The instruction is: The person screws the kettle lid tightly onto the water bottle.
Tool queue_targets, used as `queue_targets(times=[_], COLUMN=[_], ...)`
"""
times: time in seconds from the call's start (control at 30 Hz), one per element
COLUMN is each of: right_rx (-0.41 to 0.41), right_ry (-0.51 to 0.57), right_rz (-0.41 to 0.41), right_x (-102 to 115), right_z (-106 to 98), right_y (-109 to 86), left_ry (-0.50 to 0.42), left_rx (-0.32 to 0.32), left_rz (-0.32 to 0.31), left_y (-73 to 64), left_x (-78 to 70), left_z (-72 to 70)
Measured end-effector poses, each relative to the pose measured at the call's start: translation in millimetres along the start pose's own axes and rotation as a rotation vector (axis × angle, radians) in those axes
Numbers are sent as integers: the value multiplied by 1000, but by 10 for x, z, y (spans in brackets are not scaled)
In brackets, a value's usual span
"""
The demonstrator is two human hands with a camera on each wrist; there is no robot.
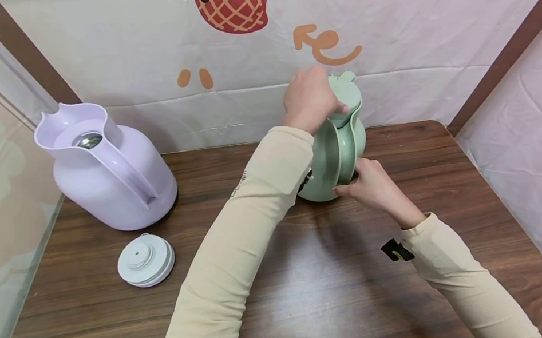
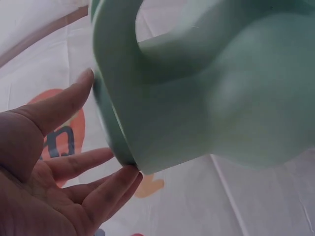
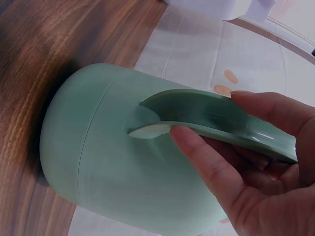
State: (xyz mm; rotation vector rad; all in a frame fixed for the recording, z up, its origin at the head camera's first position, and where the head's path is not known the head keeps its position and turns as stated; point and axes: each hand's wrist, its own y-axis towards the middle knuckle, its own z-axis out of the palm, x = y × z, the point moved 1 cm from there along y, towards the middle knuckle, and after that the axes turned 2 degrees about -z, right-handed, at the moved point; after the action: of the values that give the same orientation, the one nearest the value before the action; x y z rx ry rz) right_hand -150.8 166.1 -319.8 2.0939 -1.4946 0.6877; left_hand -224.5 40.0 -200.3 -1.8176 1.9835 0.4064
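Note:
A pale green thermos jug (image 1: 323, 156) stands at the back of the wooden table, its handle turned toward me. My left hand (image 1: 310, 97) is over its top, pinching the rim of the green lid (image 1: 346, 93). In the left wrist view, thumb and fingertips (image 2: 123, 172) touch the lid's edge on two sides. Lower down, my right hand (image 1: 376, 187) grips the handle (image 3: 206, 110); its fingers pass behind the handle in the right wrist view. The lid sits at the jug's mouth; the opening beneath it is hidden.
To the left stands a lilac thermos jug (image 1: 114, 182) with its mouth uncovered. In front of it lies a round pale lid (image 1: 146, 260) with a stepped centre. A printed cloth (image 1: 151, 128) hangs behind the wooden table (image 1: 292, 316).

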Motion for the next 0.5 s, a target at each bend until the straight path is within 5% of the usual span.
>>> queue_targets(times=[0.5], right_rx=[-20], right_ry=[-31], right_rz=[-9], right_x=[1], right_z=[3], right_y=[7], left_ry=[-28], left_rx=[0], left_rz=[53], left_y=[88], left_x=[104], left_z=[-22])
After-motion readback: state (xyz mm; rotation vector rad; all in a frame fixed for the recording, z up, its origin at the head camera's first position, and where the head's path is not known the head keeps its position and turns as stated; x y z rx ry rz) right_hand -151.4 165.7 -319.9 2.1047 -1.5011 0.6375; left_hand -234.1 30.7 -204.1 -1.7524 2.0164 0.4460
